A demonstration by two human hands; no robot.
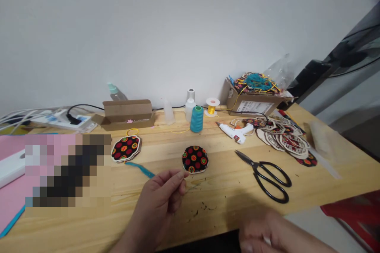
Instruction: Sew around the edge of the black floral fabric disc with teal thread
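My left hand (163, 195) is closed in a pinch over the front of the table, its fingertips close to the lower left edge of a black patterned fabric piece (195, 159) with a pale border. Whatever is in the pinch is too small to make out; a faint thin strand shows beside the fingers. A teal strip (141, 169) runs from behind this hand toward a stack of similar patterned pieces (126, 148) with a yellow loop. My right hand (264, 231) is curled and blurred at the table's front edge, below black-handled scissors (257, 166) lying with blades apart.
A white glue gun (237, 131), a teal thread cone (196, 119) and a yellow thread spool (211, 108) stand toward the back. Spread pieces (285, 138) lie right, before a full cardboard box (252, 104). An open narrow box (127, 114) sits back left. Dark scraps dot the wooden table (219, 213).
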